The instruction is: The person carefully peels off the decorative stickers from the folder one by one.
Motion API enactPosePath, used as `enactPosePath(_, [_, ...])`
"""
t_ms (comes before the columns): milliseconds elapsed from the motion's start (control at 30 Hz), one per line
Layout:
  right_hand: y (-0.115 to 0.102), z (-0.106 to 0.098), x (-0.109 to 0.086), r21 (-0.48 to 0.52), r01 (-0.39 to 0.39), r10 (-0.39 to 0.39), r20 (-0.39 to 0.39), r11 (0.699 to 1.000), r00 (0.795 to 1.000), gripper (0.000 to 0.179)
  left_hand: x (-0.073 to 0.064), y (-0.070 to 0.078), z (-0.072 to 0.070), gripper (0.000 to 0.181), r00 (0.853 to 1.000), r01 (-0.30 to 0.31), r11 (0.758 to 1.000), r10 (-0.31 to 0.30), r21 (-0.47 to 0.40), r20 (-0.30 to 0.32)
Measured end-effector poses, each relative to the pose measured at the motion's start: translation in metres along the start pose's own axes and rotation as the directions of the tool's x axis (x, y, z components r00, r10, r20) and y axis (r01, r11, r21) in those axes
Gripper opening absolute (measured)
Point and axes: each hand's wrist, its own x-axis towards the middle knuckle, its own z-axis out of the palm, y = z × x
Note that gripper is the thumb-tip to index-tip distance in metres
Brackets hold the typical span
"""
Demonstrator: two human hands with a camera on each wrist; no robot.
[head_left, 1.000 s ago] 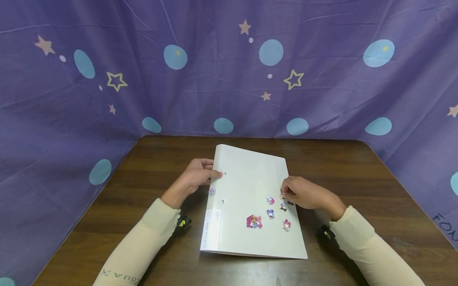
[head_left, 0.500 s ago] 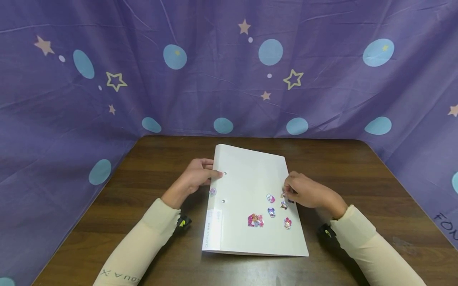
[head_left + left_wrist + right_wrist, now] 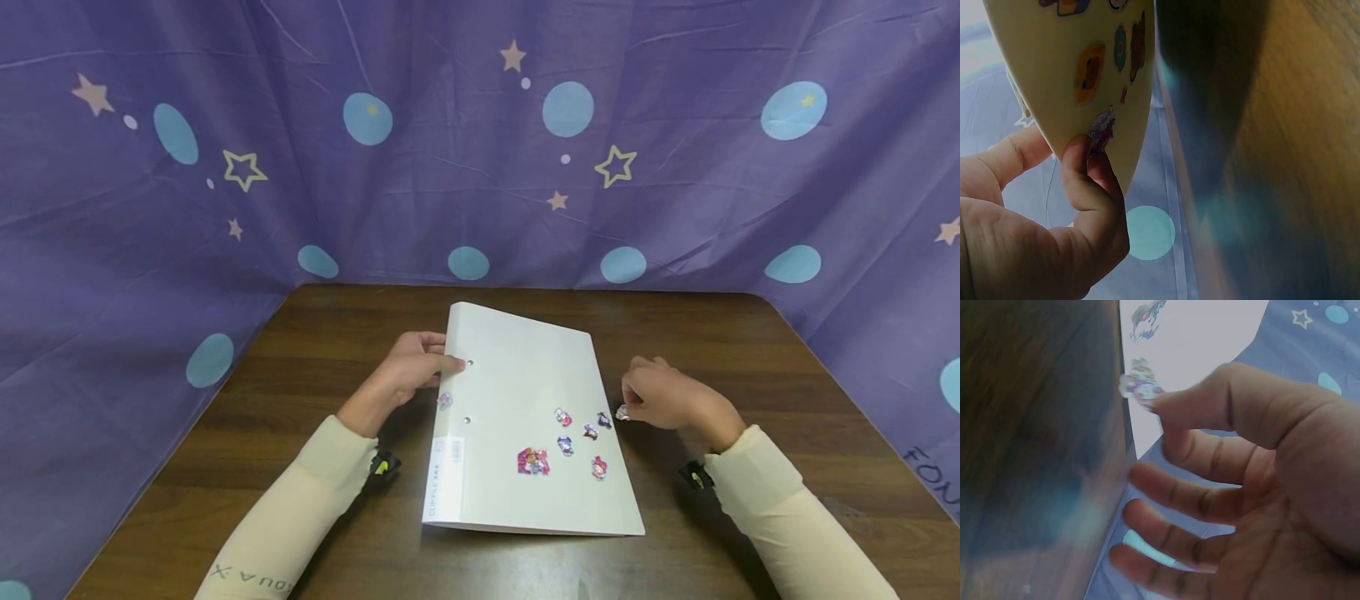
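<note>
A white clip file folder (image 3: 525,375) lies tilted on the wooden table, its spine raised at the left. My left hand (image 3: 411,365) grips that spine, thumb on the top face, other fingers beneath. In the left wrist view, fingertips touch a purple sticker (image 3: 1102,130) on the underside, near an orange sticker (image 3: 1090,72). Just off the folder's right edge, my right hand (image 3: 666,398) pinches a small shiny sticker (image 3: 1141,386) between thumb and index finger. Several character stickers lie on the cover, among them a pink one (image 3: 532,462), a red-topped one (image 3: 599,468) and a dark one (image 3: 603,420).
The dark wooden table (image 3: 750,358) extends around the folder on all sides. Behind it hangs a purple curtain (image 3: 465,192) with stars and blue ovals. Another sticker (image 3: 445,401) sits on the folder's spine below the left hand.
My right hand has moved right, off the folder's edge, carrying a sticker from the cover. The dark sticker by the edge now shows fully. My left hand keeps its grip; the folder shifts slightly.
</note>
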Motion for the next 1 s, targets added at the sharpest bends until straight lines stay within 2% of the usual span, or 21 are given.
enactPosePath(167, [0.003, 0.001, -0.001, -0.029, -0.098, 0.100, 0.064, 0.995, 0.993, 0.028, 0.001, 0.000, 0.000, 0.051, 1.000, -0.002, 1.000, 0.002, -0.001, 0.001])
enactPosePath(467, [0.008, 0.007, 0.000, -0.105, -0.209, 0.215, 0.054, 0.972, 0.975, 0.027, 0.001, 0.000, 0.000, 0.051, 1.000, 0.005, 1.000, -0.005, -0.011, 0.002])
enactPosePath(800, [0.012, 0.011, 0.004, -0.128, -0.227, 0.235, 0.047, 0.965, 0.971, 0.023, 0.001, 0.000, -0.001, 0.050, 1.000, -0.001, 1.000, 0.001, -0.007, 0.006])
enactPosePath(1000, [0.012, 0.009, 0.004, -0.122, -0.193, 0.195, 0.006, 0.974, 0.981, 0.027, 0.000, 0.001, -0.001, 0.050, 1.000, 0.005, 1.000, -0.005, 0.000, -0.001])
